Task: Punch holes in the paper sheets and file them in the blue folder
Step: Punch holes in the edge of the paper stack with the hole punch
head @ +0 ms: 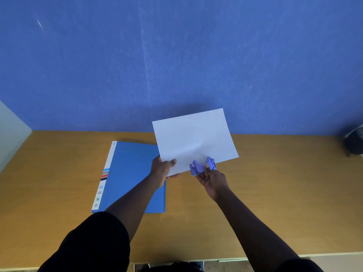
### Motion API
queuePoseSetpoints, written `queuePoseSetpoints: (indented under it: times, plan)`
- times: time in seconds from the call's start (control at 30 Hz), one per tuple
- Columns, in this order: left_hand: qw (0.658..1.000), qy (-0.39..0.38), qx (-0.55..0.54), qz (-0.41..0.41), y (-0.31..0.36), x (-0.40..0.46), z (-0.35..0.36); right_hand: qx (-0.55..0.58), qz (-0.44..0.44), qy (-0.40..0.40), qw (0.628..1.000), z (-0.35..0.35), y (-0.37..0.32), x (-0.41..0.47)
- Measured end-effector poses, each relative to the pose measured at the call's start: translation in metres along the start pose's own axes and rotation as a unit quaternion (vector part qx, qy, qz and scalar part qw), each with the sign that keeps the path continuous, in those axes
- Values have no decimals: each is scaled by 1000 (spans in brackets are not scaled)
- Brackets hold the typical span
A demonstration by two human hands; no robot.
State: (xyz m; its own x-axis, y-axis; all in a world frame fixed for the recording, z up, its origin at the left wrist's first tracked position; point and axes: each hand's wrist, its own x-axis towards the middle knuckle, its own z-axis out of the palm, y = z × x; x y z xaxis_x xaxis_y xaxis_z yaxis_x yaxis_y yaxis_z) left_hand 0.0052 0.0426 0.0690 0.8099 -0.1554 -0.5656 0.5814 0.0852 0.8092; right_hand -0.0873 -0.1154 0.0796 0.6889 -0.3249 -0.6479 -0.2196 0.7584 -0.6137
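Observation:
White paper sheets [193, 140] are held up above the wooden desk, tilted slightly. My left hand [164, 169] pinches their near left corner, thumb on top. A small purple hole punch [202, 165] sits on the near edge of the sheets, and my right hand [213, 179] grips it from below with the thumb on its top. The blue folder [129, 173] lies closed and flat on the desk to the left, its white labelled spine on the left side. My left forearm crosses over the folder's right part.
The wooden desk [275, 193] runs up to a blue partition wall [176, 55] at the back. A dark object [354, 142] sits at the far right edge. A pale panel [11, 130] stands at the far left.

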Motion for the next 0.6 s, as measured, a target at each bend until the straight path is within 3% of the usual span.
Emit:
queuePoseSetpoints:
  times: [0.6]
  plan:
    - [1000, -4, 0, -3, 1, 1, -2, -1, 4, -6, 1000, 3, -1, 0]
